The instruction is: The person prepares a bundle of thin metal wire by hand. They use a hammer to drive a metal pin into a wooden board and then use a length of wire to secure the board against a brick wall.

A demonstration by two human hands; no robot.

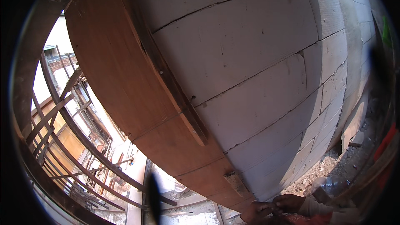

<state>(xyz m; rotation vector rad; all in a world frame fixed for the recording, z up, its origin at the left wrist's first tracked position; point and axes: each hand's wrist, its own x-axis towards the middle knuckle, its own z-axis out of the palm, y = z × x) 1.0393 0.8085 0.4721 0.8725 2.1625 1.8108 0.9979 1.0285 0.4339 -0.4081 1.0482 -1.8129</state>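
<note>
Close together at the lower edge, my left hand [255,211] and my right hand [289,204] meet near the foot of a wall of large grey blocks [250,87]. Both hands look closed, with curled fingers. Whatever lies between them is too dark and small to make out. Just above my left hand is the lower end of a reddish-brown plywood panel [112,71], which stands along the wall's left edge. A short wood block [236,184] sits on that panel. Higher up, a long wooden batten [166,81] runs along where panel and blocks meet. A pale sleeve covers my right forearm.
Wooden poles [89,146] cross one another at the left, with a bright yard and building materials beyond. Rubble [321,168] lies along the wall's foot at the right, beside a clear plastic container [333,183]. A plank [371,179] slants at the right rim.
</note>
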